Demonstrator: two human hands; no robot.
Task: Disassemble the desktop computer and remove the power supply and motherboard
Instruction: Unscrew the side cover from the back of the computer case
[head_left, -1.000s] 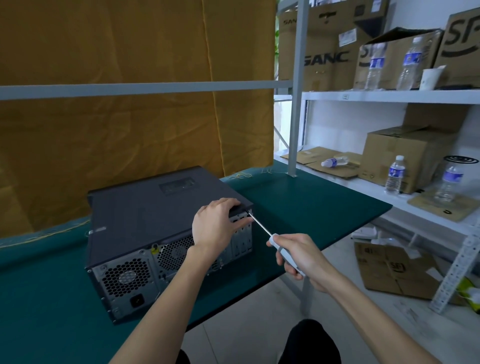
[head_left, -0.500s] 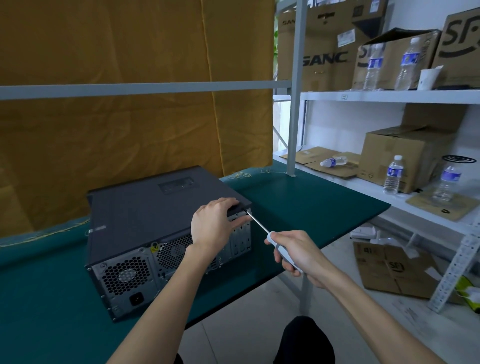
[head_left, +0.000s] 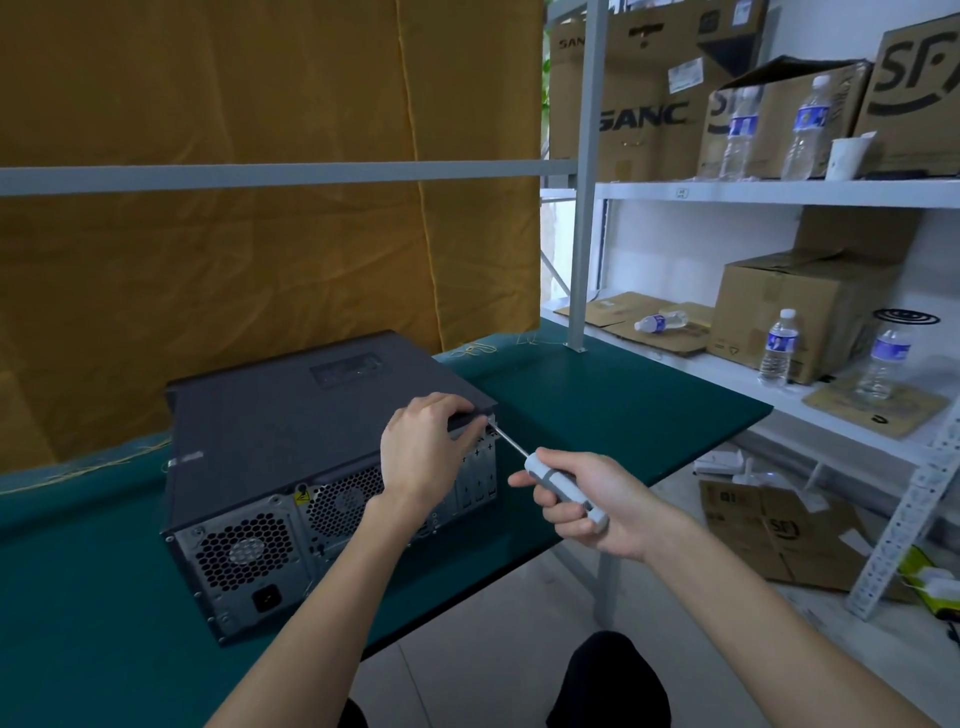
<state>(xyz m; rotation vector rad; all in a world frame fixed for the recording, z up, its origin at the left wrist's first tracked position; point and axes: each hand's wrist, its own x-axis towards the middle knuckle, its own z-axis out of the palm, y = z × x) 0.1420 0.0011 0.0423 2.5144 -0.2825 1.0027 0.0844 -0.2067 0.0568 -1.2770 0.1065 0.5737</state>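
A green-topped table (head_left: 613, 410) carries the dark desktop computer case (head_left: 291, 431), which lies on its side near the front edge.

Bright, even indoor light, no hard shadows; soft shade under the table (head_left: 613, 415) at near right. Daylight glare thru the gap by the shelf post (head_left: 587, 171). Wide-angle bend at edges, esp. right shelving. Slightly soft overall, box lettering smeared.

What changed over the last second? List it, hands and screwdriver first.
Little moved. The right hand re-gripped the screwdriver, its handle showing more between the fingers, tip kept at the case's top rear corner. The left hand stayed gripping that rear edge. The case stayed put on the table.
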